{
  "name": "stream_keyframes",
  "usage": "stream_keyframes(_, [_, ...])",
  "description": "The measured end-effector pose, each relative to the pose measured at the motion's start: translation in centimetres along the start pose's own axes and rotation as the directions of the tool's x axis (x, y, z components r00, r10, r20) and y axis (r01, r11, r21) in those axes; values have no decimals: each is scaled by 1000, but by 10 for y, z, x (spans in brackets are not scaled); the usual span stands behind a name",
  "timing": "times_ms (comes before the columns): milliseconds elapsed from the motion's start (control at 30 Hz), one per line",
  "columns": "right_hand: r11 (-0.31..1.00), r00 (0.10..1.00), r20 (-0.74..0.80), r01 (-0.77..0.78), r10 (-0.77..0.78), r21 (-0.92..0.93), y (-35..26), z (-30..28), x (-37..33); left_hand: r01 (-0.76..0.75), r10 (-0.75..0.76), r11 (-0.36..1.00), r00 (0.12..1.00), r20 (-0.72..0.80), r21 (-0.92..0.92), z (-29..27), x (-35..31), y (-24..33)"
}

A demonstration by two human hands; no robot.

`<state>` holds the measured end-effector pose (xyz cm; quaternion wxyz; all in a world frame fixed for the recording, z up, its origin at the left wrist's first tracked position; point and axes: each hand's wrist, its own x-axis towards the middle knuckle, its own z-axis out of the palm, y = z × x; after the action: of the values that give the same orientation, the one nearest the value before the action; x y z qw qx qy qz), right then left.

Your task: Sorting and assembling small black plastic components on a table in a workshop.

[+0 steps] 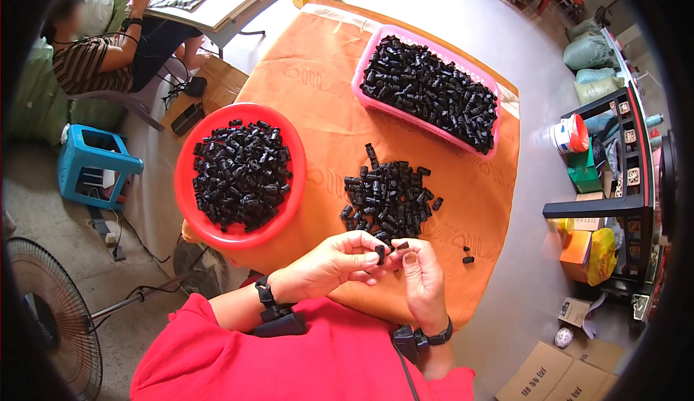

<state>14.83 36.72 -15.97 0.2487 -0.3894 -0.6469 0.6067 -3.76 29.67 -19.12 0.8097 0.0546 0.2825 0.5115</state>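
My left hand [336, 262] pinches a small black plastic part [380, 255], shaped like a cord lock, between thumb and fingers. Close beside it, my right hand [421, 279] grips a small flat dark piece [402, 246] between thumb and forefinger. The fingertips of both hands nearly meet at the near edge of a loose pile of black plastic parts [390, 197] on the orange tablecloth [325, 123]. Left of the pile, a round red basin [186, 177] holds many such parts. Beyond the pile, a pink rectangular basket [416, 118] is filled with small black pieces.
Two stray black pieces [468, 259] lie on the cloth at right. A blue stool [97, 162] and a fan [54, 321] stand at left. A seated person [97, 61] works at another table [224, 3]. Shelving [622, 184] and cardboard boxes [542, 372] line the right side.
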Motion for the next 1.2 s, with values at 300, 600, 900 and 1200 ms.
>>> stream_keyframes(300, [1000, 1000, 8, -24, 24, -7, -18, 0, 4, -20, 20, 1000, 1000, -11, -12, 9, -4, 13])
stream_keyframes(600, [999, 1000, -20, -12, 13, 35, -10, 7, 3, -39, 43, 998, 996, -80, 57, 1, -1, 2])
stream_keyframes(900, [999, 999, -16, -30, 30, 18, 0, 2, 3, 31, -28, 998, 998, -55, 53, 0, -4, 5])
stream_keyframes(1200, [994, 995, 4, -97, 97, 59, 2, 5, 7, 107, -104, 992, 993, -57, 63, 1, -4, 4])
